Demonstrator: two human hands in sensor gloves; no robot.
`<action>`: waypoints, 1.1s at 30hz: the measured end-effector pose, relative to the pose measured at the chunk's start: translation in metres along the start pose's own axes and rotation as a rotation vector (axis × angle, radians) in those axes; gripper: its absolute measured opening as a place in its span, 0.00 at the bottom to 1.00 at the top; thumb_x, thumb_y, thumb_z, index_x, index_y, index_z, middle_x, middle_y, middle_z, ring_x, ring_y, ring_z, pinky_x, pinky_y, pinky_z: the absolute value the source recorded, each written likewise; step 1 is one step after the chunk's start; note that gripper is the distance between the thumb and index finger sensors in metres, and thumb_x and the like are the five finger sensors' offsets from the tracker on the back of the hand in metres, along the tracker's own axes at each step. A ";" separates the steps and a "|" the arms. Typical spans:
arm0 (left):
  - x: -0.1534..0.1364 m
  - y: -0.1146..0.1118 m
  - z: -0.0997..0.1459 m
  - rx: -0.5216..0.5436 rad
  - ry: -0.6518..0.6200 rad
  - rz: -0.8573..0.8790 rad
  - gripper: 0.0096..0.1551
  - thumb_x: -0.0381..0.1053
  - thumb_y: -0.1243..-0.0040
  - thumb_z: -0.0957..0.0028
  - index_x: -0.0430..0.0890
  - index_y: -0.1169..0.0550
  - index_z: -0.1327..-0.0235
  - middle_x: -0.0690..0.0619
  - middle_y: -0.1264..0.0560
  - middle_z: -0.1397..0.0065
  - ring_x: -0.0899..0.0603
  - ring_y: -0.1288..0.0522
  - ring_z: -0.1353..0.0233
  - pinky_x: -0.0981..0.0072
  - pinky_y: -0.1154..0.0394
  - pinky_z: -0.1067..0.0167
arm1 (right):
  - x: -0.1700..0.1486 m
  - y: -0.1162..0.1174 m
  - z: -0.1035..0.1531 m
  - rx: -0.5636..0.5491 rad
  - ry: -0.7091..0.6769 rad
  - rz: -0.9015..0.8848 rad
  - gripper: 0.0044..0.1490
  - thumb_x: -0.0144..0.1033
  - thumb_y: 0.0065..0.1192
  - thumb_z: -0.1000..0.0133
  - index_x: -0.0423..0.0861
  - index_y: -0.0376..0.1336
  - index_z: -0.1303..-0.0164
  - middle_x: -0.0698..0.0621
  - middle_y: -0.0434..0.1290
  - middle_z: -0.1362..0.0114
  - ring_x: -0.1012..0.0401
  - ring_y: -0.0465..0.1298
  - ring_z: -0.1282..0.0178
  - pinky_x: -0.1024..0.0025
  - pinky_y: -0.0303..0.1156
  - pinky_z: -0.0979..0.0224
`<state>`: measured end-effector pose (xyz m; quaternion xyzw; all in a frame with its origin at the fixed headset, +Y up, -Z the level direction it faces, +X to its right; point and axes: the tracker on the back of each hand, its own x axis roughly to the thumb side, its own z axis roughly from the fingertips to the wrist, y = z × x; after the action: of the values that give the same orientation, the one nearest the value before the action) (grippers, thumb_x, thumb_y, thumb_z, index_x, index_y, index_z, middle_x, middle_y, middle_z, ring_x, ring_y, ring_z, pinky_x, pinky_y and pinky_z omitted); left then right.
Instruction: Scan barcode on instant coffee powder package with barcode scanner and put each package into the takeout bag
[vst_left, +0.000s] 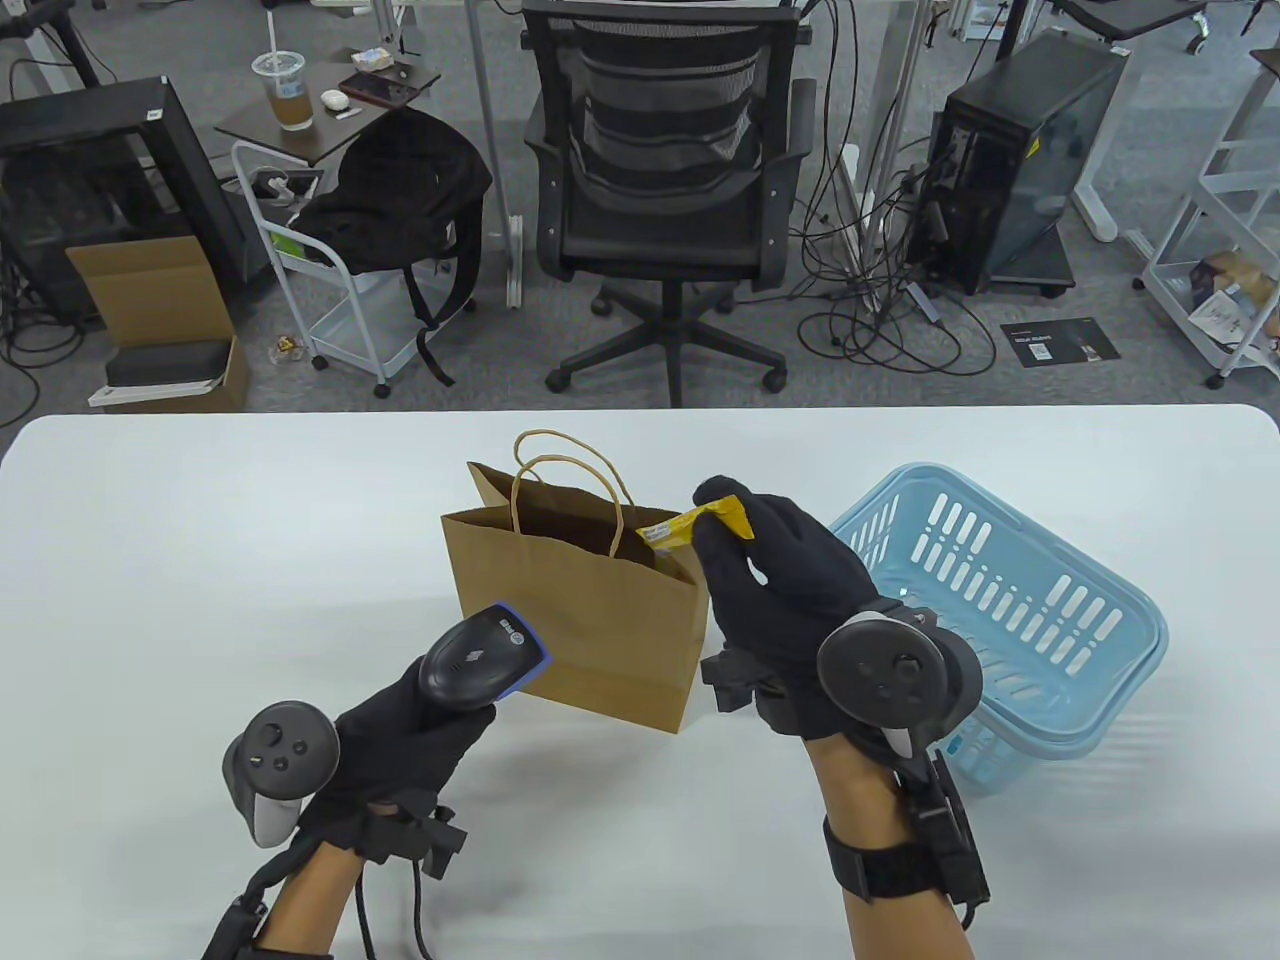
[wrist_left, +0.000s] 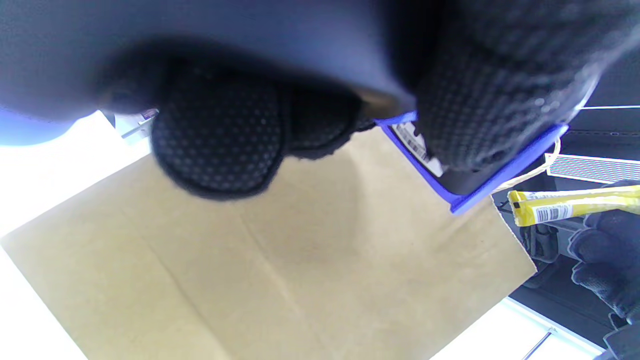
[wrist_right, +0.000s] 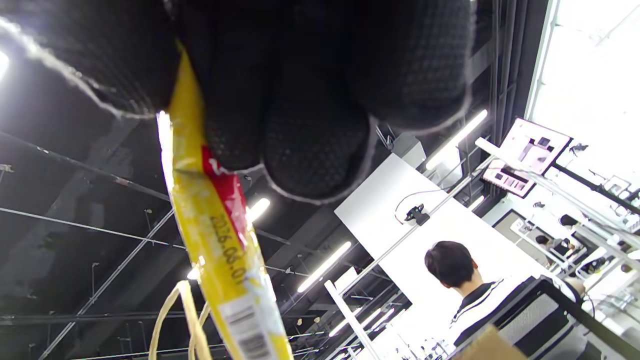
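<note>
Left hand (vst_left: 400, 730) grips the barcode scanner (vst_left: 478, 655) in front of the takeout bag (vst_left: 580, 610), its head aimed toward the bag. Right hand (vst_left: 790, 610) pinches a yellow coffee stick (vst_left: 690, 527) over the bag's open right edge. Behind and right of the bag sits a blue basket (vst_left: 1030, 610).

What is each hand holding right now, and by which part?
The left hand grips the barcode scanner by its handle. The right hand pinches the yellow coffee packet by one end, over the paper bag.
</note>
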<state>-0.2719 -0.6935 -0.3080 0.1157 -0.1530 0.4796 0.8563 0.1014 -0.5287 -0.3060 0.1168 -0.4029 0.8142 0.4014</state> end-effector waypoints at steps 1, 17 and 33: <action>0.000 -0.001 0.000 -0.004 0.000 -0.006 0.34 0.66 0.30 0.54 0.55 0.25 0.37 0.58 0.17 0.47 0.47 0.11 0.55 0.53 0.18 0.50 | 0.000 0.001 0.000 0.009 0.002 0.002 0.26 0.60 0.68 0.46 0.59 0.75 0.42 0.55 0.86 0.49 0.61 0.88 0.56 0.66 0.83 0.50; 0.000 -0.003 0.000 -0.020 -0.001 -0.024 0.34 0.66 0.30 0.55 0.55 0.25 0.37 0.58 0.16 0.47 0.47 0.11 0.55 0.53 0.18 0.50 | -0.011 0.019 0.001 0.109 -0.011 0.144 0.27 0.62 0.62 0.46 0.62 0.75 0.42 0.54 0.85 0.45 0.59 0.87 0.52 0.64 0.82 0.47; 0.000 -0.004 0.000 -0.027 -0.007 -0.032 0.34 0.67 0.30 0.54 0.55 0.25 0.37 0.58 0.16 0.47 0.47 0.11 0.55 0.54 0.18 0.51 | -0.034 0.044 0.004 0.319 0.008 0.179 0.28 0.61 0.63 0.45 0.64 0.74 0.37 0.48 0.72 0.20 0.51 0.75 0.24 0.50 0.72 0.26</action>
<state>-0.2686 -0.6958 -0.3085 0.1081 -0.1608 0.4632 0.8648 0.0904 -0.5660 -0.3457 0.1393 -0.2759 0.9007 0.3053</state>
